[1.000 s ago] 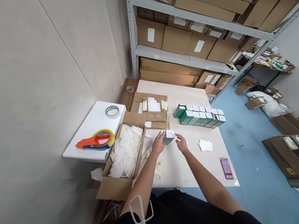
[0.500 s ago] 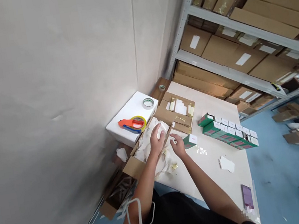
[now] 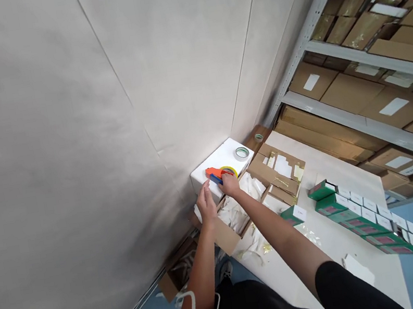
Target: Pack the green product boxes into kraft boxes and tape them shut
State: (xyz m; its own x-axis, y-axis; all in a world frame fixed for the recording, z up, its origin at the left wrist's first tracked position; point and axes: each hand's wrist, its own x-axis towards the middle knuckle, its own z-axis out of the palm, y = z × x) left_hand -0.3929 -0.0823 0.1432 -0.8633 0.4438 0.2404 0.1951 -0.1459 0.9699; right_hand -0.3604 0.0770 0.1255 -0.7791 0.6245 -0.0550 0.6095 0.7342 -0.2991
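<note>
My right hand (image 3: 230,185) reaches across to the white foam box (image 3: 225,152) by the wall. Its fingers are closed on the orange and blue tape dispenser (image 3: 216,173), which carries a yellow roll. Just to the left, my left hand (image 3: 206,205) rests against the foam box's near edge with its fingers stretched out, holding nothing. Below both hands stands an open cardboard box (image 3: 225,233) full of white packets (image 3: 235,212). A single green carton (image 3: 293,214) lies on the white table (image 3: 325,245) to the right of my forearm.
A loose tape roll (image 3: 242,152) sits on the foam box. A flat carton of gold and white cards (image 3: 282,168) lies behind. Rows of green cartons (image 3: 362,213) line the table's right side. Metal shelving (image 3: 363,123) with brown boxes stands beyond.
Both hands left the packet box and moved up and left to the foam box. My right hand has taken hold of the tape dispenser. The view swung left toward the wall.
</note>
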